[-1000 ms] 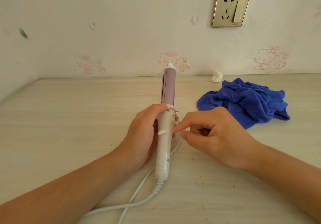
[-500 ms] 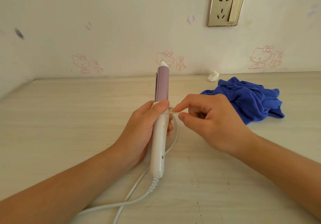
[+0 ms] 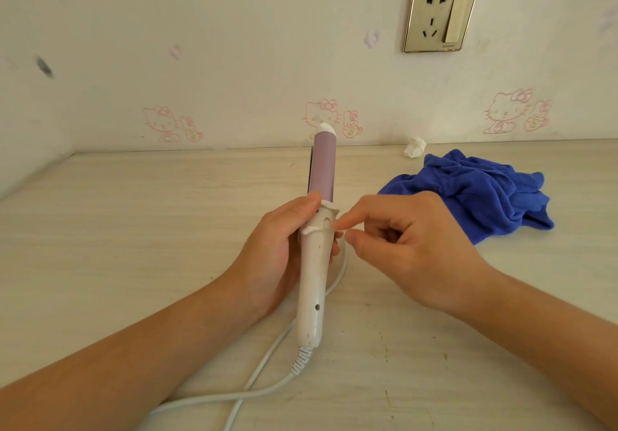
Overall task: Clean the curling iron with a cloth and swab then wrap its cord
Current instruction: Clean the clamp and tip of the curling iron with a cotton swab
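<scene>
Okay, cream wall [image 3: 234,45] with faint pink cartoon-cat prints runs across the back, and a pale wood-grain tabletop [image 3: 133,229] fills everything below it. A crumpled bright blue cloth [image 3: 475,196] lies on the table at right, behind the right hand and apart from it, held by nobody. The curling iron with white plastic handle and lilac barrel [image 3: 316,280] is at centre, held off the table and steeply tilted, its white-capped tip pointing away toward the wall and its cord end low and nearest the camera. The left hand [image 3: 277,246] is wrapped round the upper handle, thumb lying along the top just below the barrel, fingertips showing on the far side. The right hand [image 3: 411,250] sits just beside the handle with fingers curled, forefinger and thumb pinched together on a thin white swab [image 3: 338,229]; only a sliver shows, its end right at the handle's side near the small guard. The hands are close but not touching. The white power cord [image 3: 302,358] leaves the handle's end through a ribbed sleeve, loops loose on the table and crosses itself near the bottom edge. A gold-framed wall socket with switch [image 3: 441,14] is up at right. A small crumpled white paper wad [image 3: 414,147] sits at the wall, just behind the cloth.
</scene>
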`<state>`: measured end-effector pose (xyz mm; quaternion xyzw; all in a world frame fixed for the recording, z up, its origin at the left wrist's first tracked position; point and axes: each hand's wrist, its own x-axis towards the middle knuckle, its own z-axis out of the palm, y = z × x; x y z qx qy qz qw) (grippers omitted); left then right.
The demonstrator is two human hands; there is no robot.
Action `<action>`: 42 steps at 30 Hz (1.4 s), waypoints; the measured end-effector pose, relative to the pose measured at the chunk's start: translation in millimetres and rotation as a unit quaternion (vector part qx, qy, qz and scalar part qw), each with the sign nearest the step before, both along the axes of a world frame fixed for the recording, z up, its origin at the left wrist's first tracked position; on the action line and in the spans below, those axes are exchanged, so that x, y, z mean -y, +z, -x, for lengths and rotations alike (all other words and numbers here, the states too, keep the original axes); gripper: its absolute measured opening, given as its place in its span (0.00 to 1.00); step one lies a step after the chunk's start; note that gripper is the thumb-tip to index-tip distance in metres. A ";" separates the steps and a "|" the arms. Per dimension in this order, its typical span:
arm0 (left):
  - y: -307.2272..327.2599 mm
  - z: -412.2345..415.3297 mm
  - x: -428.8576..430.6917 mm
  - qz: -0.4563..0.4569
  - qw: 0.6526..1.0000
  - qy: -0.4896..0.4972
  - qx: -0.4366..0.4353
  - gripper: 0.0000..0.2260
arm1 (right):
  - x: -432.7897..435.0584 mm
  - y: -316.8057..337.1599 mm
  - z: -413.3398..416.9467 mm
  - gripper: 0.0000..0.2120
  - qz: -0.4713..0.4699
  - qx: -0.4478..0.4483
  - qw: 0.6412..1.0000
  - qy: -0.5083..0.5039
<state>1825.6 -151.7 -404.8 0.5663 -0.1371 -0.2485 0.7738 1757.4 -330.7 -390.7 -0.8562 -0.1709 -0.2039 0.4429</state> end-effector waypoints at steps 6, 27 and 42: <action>-2.3 -0.3 -0.3 -0.008 1.000 0.008 0.009 0.17 | 1.2 -2.3 7.9 0.08 0.008 -0.044 0.997 0.057; 0.6 0.9 -0.4 0.008 1.000 0.019 -0.003 0.16 | 0.4 -2.0 7.8 0.10 0.021 -0.081 0.995 0.057; -5.2 1.6 0.9 -0.034 0.995 0.076 0.061 0.13 | -1.2 1.2 13.0 0.11 0.031 -0.100 0.993 0.056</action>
